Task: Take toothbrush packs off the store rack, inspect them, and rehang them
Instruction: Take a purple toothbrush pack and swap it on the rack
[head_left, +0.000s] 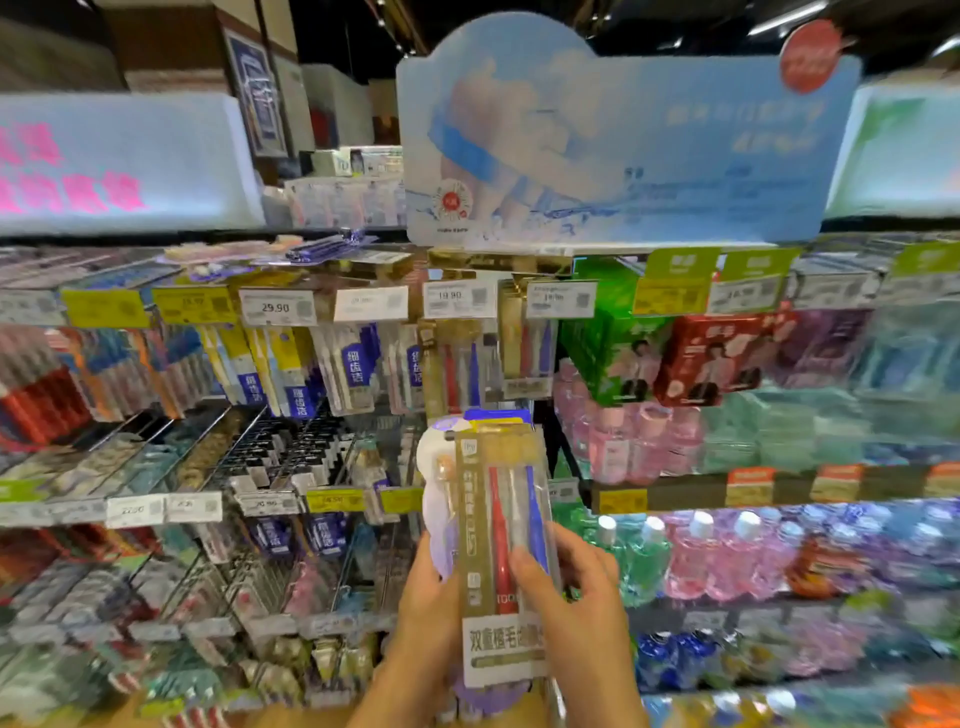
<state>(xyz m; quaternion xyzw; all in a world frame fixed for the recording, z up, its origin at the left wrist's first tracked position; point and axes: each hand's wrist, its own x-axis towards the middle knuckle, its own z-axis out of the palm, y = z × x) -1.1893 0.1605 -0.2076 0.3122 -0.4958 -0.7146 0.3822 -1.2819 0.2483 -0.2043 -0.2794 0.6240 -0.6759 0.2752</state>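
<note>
Both hands raised low centre in front of the store rack, holding a stack of toothbrush packs upright.

Front pack: tall gold-brown card blister pack with clear plastic window, red, white and blue toothbrushes inside, white label with dark characters across its lower end. Behind it, a rounded lilac-and-white pack shows along the left edge and below the bottom; a blue and yellow pack top peeks above. How many packs are in the stack cannot be told.

Left hand wraps the stack's left edge from behind, fingers hidden. Right hand grips the right edge, thumb pressed on the front pack's window over the brush handles, fingers curled behind.

The stack is off the hooks, held in the air in front of the rack's middle rows.

Above it, similar gold packs hang from pegs beneath white price tags, one reading 19.90. Right shelves carry pink and green mouthwash bottles. Pale blue cardboard header sign tops the rack. Edges of the view heavily blurred.
</note>
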